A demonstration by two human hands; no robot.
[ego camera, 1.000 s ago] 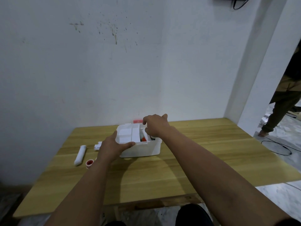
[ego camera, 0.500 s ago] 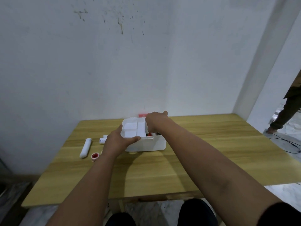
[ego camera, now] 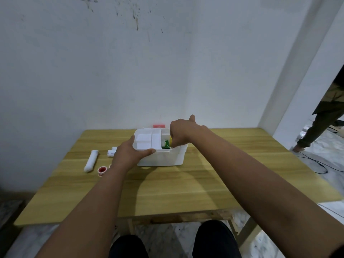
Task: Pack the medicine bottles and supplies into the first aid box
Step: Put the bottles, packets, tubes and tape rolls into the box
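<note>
Setting: bare white wall with dark flecks, one wooden table (ego camera: 204, 183) set against it; a second person stands in the doorway at far right.

Item 1. First aid box (ego camera: 167, 157), white plastic, count one. It stands on the table near the far edge, lid off or open (we cannot tell which). A white divided tray (ego camera: 147, 142), count one, sits across its left half, leaving the right half open.

Item 2. Contents visible in the open half: one green-labelled item (ego camera: 166, 143), with a sliver of something yellow just behind it. We cannot name or count anything deeper in.

Item 3. Supplies not yet packed, on the table left of the box: one long white roll (ego camera: 90, 161), one small red-and-white tape spool (ego camera: 101, 170), and one white piece (ego camera: 111, 152) partly hidden behind our left wrist (it may be more than one).

Item 4. A red object (ego camera: 159, 126) behind the box, count one, mostly hidden.

Hands: our left hand (ego camera: 130, 155) grips the tray's near-left corner, thumb along its front edge. Our right hand (ego camera: 181, 135) is curled down into the open half with its fingertips hidden; we cannot tell whether it holds anything.

Step in hand, as we judge it: settling an item into the lower compartment while the tray is held aside. The next move calls for lifting the right hand clear, seating the tray squarely, then reaching left for the loose supplies.
</note>
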